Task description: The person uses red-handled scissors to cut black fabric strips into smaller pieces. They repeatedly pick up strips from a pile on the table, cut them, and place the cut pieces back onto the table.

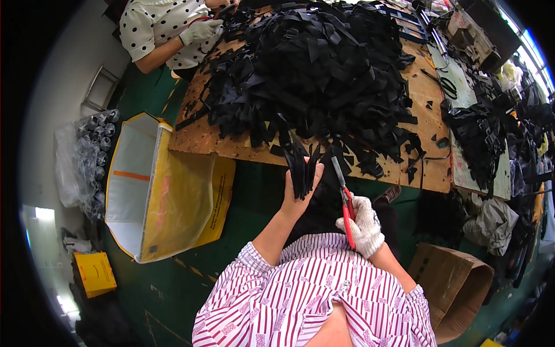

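Note:
My bare left hand (292, 194) is closed round a bundle of black fabric strips (302, 173), held upright just off the table's front edge. Its fingers are partly hidden behind the strips. To the right, my right hand (365, 226) wears a white knitted glove and grips red-handled scissors (346, 203), their grey blades pointing up toward the table edge. A gap lies between the blades and the bundle. Beyond both hands, a large heap of black strips (312, 69) covers much of the wooden table (248, 149), with loose scraps near its front edge.
A co-worker's gloved hand (201, 31) is at the table's far left with a red-handled tool. A yellow-sided bin (179, 202) stands left of the table, near plastic-wrapped rolls (95, 156). Black scissors (447, 88) lie at the right. A cardboard box (454, 283) sits lower right.

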The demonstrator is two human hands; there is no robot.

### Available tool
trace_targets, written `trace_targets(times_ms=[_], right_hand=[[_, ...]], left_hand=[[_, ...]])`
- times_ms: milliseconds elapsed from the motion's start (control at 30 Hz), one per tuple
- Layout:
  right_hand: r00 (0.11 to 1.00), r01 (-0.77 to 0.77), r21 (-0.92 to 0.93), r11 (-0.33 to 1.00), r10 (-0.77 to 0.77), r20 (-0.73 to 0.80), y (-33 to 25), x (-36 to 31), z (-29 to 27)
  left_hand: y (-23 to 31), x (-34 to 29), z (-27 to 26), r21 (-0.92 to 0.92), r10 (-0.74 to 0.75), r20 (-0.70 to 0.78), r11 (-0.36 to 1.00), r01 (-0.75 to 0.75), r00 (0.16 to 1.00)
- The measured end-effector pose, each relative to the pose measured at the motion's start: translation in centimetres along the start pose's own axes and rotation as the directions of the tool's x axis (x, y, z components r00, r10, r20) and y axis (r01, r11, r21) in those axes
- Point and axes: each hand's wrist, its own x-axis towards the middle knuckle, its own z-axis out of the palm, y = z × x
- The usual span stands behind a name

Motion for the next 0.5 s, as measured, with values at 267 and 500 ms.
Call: trace_targets(times_ms=[267,500], right_hand=[[0.994,-0.100,0.128,0.987,0.094,0.055,1.2,0.3,0.4],[0.997,-0.041,0.081,0.996,0.035,0.072,0.8,0.7,0.0]], left_hand=[[-7.3,-1.9,2.1,0.602,0.319,0.507,-0.796,-0.064,0.801],[-5.4,-1.5,1.0,0.530,0.357,0.659,-0.845,-0.071,0.662]])
